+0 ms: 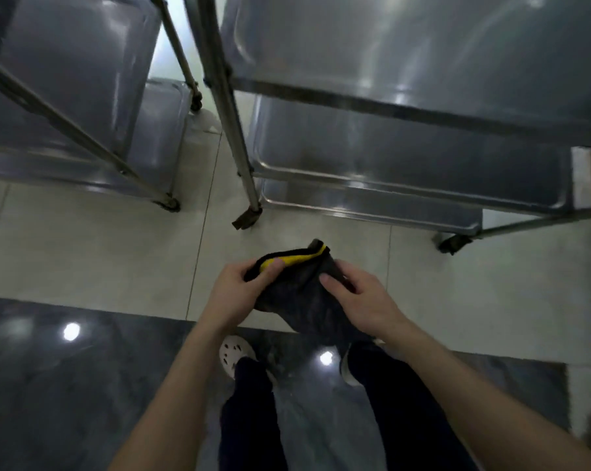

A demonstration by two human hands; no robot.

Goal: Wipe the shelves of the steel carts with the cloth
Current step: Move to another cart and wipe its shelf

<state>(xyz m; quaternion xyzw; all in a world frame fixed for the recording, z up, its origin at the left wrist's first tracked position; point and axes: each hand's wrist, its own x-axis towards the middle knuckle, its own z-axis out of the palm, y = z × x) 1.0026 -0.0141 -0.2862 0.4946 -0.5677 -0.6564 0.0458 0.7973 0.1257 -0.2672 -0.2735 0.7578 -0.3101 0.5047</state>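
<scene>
Your left hand (234, 294) has its grip clenched on the dark cloth (299, 297), thumb pressing the yellow edge, and your right hand (362, 299) grasps the same cloth from the other side (it hangs bunched between them, above the floor). Ahead on the left stands one steel cart (83, 96); on the right, the second cart (406, 107), its shelves stacked, castors on pale tiles (100, 253).

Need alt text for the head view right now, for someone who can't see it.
Both hands, left and right, hold a dark cloth with a yellow edge over the tiled floor. Two steel carts stand just ahead, their shelves untouched by the cloth.
</scene>
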